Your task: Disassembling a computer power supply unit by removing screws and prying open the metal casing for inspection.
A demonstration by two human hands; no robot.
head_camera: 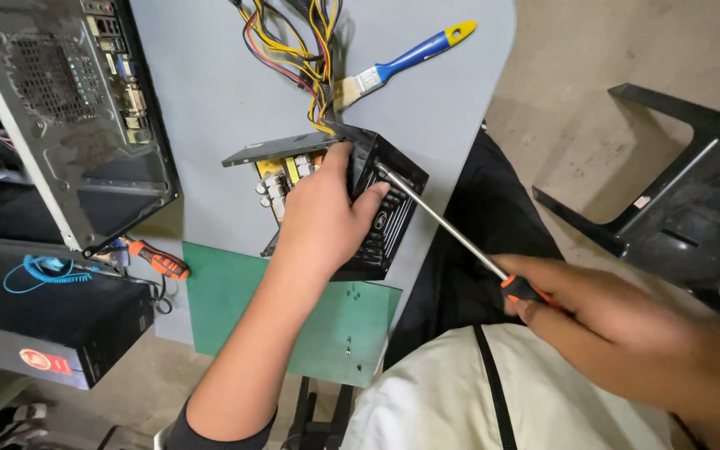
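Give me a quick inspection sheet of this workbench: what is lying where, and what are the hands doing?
Surface: grey table with a green mat at its near edge.
Job's things: black power supply box, cover lifted, circuit board showing; long screwdriver tip at its grille.
Clutter: blue-handled paintbrush, orange-handled screwdriver, small screws on the mat.
Hands: left hand grips the box; right hand holds the screwdriver handle.
Cables: yellow, red and black wire bundle; blue coiled cord.
Surroundings: open computer case, black plastic chair, concrete floor.

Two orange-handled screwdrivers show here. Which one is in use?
The long-shafted screwdriver in the right hand, tip at the power supply. The other screwdriver lies untouched by the computer case.
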